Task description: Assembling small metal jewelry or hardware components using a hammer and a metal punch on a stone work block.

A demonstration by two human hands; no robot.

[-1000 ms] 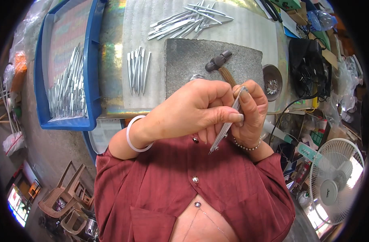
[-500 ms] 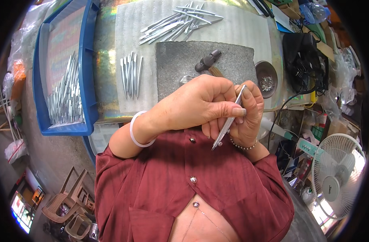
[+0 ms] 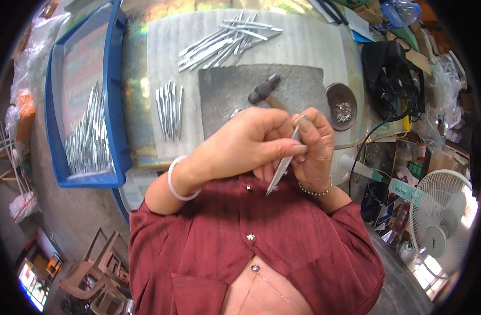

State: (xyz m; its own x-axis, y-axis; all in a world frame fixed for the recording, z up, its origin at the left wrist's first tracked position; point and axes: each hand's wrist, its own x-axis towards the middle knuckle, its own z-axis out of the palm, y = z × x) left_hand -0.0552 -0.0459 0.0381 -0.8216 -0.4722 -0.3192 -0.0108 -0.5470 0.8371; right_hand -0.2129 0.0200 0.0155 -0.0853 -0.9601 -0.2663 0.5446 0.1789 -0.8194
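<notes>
left hand pinches strip | right hand pinches it too | strip slants, tip toward chest | both hands touching, above desk

hammer on slab; bowl right of slab; metal strips left; tray far left.

The desk carries a white mat, a blue tray and a small dark bowl. A grey slab with a hammer lies on the mat, beside loose metal strips.
</notes>
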